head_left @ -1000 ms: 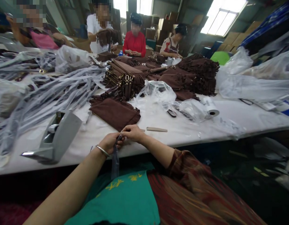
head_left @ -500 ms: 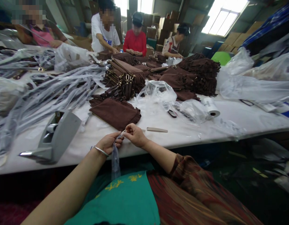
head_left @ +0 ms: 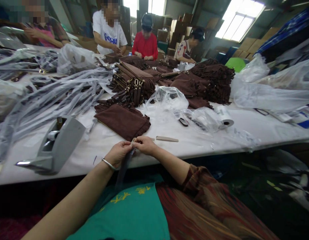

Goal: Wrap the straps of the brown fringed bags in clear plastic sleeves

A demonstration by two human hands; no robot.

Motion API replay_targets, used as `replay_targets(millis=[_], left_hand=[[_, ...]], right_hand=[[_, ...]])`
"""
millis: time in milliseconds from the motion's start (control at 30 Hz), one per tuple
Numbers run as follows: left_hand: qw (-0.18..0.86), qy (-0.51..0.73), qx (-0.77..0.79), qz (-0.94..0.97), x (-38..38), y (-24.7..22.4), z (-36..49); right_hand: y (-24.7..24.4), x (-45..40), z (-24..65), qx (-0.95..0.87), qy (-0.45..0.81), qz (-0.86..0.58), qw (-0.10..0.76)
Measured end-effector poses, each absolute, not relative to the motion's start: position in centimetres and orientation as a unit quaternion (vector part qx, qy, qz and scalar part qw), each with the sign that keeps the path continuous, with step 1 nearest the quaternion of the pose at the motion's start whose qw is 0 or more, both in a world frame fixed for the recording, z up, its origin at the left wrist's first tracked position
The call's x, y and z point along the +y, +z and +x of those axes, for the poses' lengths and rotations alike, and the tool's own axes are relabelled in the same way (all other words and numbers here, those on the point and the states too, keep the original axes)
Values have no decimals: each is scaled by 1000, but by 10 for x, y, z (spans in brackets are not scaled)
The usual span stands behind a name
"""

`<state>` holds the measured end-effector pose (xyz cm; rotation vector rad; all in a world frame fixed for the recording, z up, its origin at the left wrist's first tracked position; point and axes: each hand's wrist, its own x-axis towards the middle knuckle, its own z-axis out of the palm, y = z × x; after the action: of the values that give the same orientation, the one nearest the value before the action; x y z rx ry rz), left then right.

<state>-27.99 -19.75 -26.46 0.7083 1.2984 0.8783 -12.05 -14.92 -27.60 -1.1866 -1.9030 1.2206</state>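
Note:
At the table's front edge, my left hand [head_left: 117, 154] and my right hand [head_left: 143, 146] meet with fingers pinched together. Between them is one end of a clear plastic-wrapped strip [head_left: 123, 170], which hangs down over the edge toward my lap. A small metallic bit [head_left: 133, 139] shows at the fingertips; its shape is too small to make out. Just beyond my fingers lies a brown fringed pouch [head_left: 121, 121] with a zipper along its near edge. A flat beige strip [head_left: 167, 138] rests to the right of my right hand.
A grey tape dispenser [head_left: 59, 143] stands left of my hands. Plastic-wrapped straps [head_left: 61, 90] spread over the left side; brown bags [head_left: 179, 80] are piled behind. A white roll [head_left: 227, 121] and crumpled plastic [head_left: 169, 96] lie right. Several people [head_left: 145, 43] work across the table.
My hands have come closer together, the right one moving slightly down. The hanging strip has swung a little left, and a small dark scrap now shows on the table beside my left wrist.

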Motion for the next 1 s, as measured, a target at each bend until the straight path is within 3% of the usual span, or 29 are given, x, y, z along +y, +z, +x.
replay_targets(millis=[367,567,800,1000], left_hand=[[612,363,587,386,-199,-264,-282],[578,378,610,390,-201,-265,-280],[508,335,676,415,-205,-271,-275],[408,261,713,506,-202,-262,-275]], right_hand=[[-283,-135,-116,-584,648,-410,267],[-286,-123,-121,-641,570,-430,281],[-273,-122,-116,-823,282,-427,248],[-274,-127,-119,-858,244,-415,180]])
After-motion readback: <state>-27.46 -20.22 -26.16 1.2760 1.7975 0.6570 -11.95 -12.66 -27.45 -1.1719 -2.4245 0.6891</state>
